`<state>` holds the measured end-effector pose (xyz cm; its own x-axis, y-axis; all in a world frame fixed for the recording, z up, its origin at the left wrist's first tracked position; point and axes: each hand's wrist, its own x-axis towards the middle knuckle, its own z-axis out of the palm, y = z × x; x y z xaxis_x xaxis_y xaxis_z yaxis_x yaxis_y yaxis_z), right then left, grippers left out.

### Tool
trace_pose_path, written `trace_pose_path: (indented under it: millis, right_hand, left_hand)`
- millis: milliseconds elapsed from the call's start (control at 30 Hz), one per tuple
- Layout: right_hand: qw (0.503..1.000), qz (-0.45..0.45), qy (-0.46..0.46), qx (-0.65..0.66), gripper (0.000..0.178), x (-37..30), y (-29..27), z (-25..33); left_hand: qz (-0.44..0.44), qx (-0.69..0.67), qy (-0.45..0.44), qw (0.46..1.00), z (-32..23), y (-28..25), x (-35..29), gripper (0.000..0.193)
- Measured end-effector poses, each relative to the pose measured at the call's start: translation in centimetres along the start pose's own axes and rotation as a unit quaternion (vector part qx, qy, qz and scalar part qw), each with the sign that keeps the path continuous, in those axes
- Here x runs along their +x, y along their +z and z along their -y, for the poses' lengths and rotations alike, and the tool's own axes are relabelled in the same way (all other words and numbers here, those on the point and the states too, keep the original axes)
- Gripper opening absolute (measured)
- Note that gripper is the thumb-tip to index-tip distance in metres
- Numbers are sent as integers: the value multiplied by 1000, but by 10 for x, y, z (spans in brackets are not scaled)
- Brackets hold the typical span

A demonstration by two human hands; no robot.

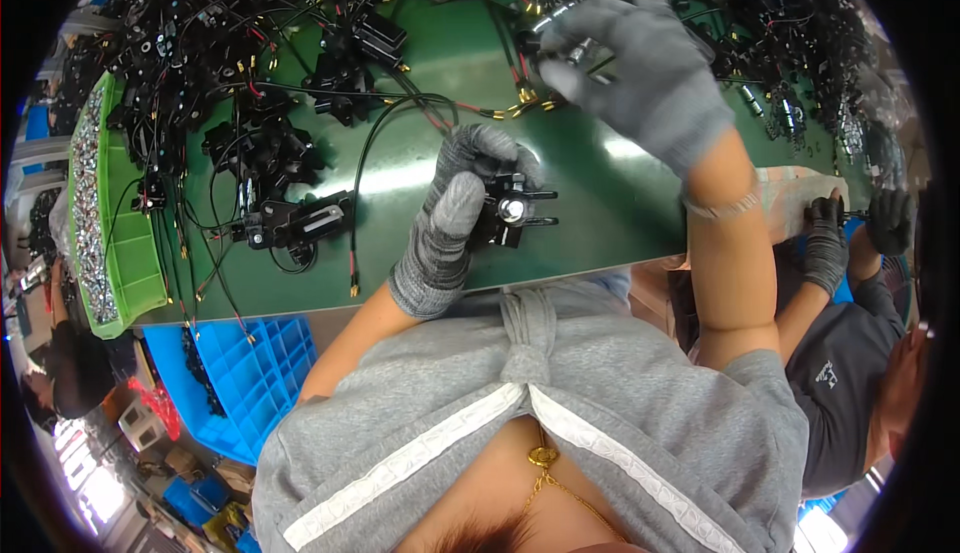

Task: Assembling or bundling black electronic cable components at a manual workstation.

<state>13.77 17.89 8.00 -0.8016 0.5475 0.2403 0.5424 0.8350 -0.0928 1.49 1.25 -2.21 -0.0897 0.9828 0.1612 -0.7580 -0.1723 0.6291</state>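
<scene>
My left hand (455, 215), in a grey knit glove, is closed around a small black bracket-like part (502, 233) above the table's near edge. The part has two thin prongs pointing right and a shiny round silver piece (512, 211) on its face. My right hand (645, 73), also gloved in grey, reaches over the far side of the table and is smeared by motion. Its thumb and fingers are bent around a gap where a small silver metal piece (580, 52) shows. Whether the fingers grip that piece or it lies beyond them, I cannot tell.
Black parts with cables (290, 218) are heaped along the left and back of the green table (590, 218). A green tray (135, 253) of small shiny pieces stands at left, a blue crate (260, 378) below. On the right, a co-worker's gloved hands (826, 243) are close by.
</scene>
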Motion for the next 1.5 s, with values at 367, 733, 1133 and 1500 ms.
trace_pose_path:
  millis: [367,733,1133,1500]
  right_hand:
    - [966,-47,-123,221,30,-59,-2,37]
    - [942,-66,-219,247,39,-47,-27,32]
    - [542,-240,-155,791,51,-46,-9,47]
    - [537,-183,-209,796,81,-39,-1,51]
  left_hand:
    - [-62,20,-29,997,-2,4,-7,46]
    - [-30,32,-35,998,1,9,0,41]
    - [-35,41,-37,998,1,16,-3,40]
    - [-109,52,-51,991,1,19,-4,33]
